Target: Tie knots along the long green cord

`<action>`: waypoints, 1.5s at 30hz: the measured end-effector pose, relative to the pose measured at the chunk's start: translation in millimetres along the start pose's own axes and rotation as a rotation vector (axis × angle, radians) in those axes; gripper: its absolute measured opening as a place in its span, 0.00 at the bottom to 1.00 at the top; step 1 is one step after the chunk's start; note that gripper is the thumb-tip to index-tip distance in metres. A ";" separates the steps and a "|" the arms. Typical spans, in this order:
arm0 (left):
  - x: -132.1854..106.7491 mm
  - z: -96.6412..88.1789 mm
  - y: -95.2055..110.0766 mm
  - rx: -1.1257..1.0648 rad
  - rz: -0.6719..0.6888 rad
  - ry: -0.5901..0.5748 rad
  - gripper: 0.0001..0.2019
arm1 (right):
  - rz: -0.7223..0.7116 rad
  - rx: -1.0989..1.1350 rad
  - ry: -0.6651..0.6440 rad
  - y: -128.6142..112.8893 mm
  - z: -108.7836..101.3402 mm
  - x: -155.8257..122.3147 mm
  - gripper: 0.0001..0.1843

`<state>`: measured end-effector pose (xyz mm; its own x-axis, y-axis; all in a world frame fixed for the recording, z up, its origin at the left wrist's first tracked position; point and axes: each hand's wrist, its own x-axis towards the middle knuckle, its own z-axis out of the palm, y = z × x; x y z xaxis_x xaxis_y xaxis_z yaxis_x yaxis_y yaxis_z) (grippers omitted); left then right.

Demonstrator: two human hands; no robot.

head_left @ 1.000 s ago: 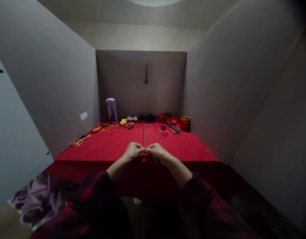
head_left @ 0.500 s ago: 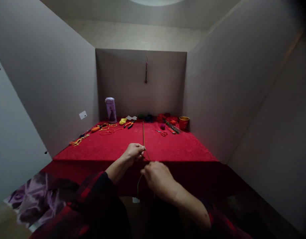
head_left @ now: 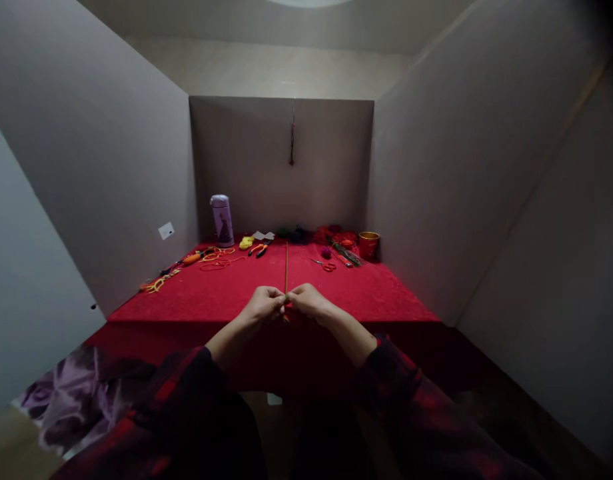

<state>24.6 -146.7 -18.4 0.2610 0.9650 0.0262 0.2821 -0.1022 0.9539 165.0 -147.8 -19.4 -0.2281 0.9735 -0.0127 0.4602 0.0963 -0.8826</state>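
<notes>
A thin olive-green cord (head_left: 286, 267) runs straight from the far part of the red-covered table (head_left: 226, 297) towards me. Its near end is between my hands, just above the table's front edge. My left hand (head_left: 266, 303) pinches the cord with thumb and forefinger. From the other side my right hand (head_left: 309, 300) pinches at the same spot, its fingertips meeting the left ones. A short tail of cord shows below the fingers. How the strands lie inside the pinch is hidden.
Red-handled scissors (head_left: 328, 266), a purple yarn ball (head_left: 326, 253) and a red cup (head_left: 369, 247) lie to the right. Orange-handled pliers (head_left: 260, 249), yellow yarn (head_left: 246, 243), a purple bottle (head_left: 222, 220) and orange cord (head_left: 219, 265) are left. Grey panels (head_left: 281, 180) enclose the table.
My right hand has come up from below the table edge to meet my left hand at the cord. The loose green end that hung below no longer shows at that length.
</notes>
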 end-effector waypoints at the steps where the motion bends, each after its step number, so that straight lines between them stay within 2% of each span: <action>1: -0.2 -1.0 -0.2 0.022 0.004 0.007 0.09 | 0.009 0.002 0.006 1.3 -1.2 0.2 0.14; 5: 1.2 -2.6 -3.8 0.128 0.038 0.053 0.06 | 0.030 0.016 0.014 3.6 -4.7 0.5 0.11; 11: 3.7 -0.3 -12.5 0.321 0.087 0.118 0.07 | 0.058 0.024 0.028 2.9 -1.7 3.0 0.14; 19: -20.7 0.7 3.0 0.637 0.162 0.264 0.07 | 0.079 0.076 0.061 6.6 2.7 8.5 0.07; 25: -47.6 26.4 -1.1 0.797 0.225 0.218 0.10 | 0.012 0.110 0.032 5.4 -1.6 1.9 0.11; 29: -64.4 41.4 -11.0 0.947 0.299 0.098 0.12 | -0.045 0.126 0.007 4.6 -8.0 -6.1 0.12; 31: -70.3 41.2 -12.1 0.911 0.370 -0.090 0.10 | -0.056 0.135 0.006 5.4 -10.7 -9.7 0.13; 33: -70.6 34.6 -9.2 0.761 0.425 -0.254 0.11 | -0.070 0.155 0.014 7.3 -11.7 -11.3 0.12; 34: -67.7 29.5 -6.6 0.654 0.434 -0.255 0.12 | -0.078 0.166 0.015 8.5 -11.6 -10.9 0.11; 35: -62.9 23.8 -3.6 0.539 0.427 -0.186 0.13 | -0.083 0.175 0.012 9.9 -11.1 -9.8 0.10; 38: -39.9 9.0 3.7 0.220 0.315 0.233 0.11 | -0.078 0.181 -0.017 13.7 -8.5 -3.1 0.11; 39: -31.5 6.3 4.7 0.146 0.233 0.291 0.08 | -0.074 0.180 -0.026 14.6 -7.7 -0.7 0.11; 41: -16.9 5.2 4.7 0.096 0.134 0.251 0.09 | -0.068 0.178 -0.039 16.1 -6.5 2.8 0.10; 45: -2.9 11.6 1.6 0.060 0.026 0.060 0.07 | -0.058 0.174 -0.056 17.0 -5.7 3.4 0.11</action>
<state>35.0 -152.4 -20.4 0.2135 0.9744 0.0702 0.3314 -0.1399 0.9331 176.9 -141.7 -31.7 -0.2999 0.9538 0.0182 0.2911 0.1097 -0.9504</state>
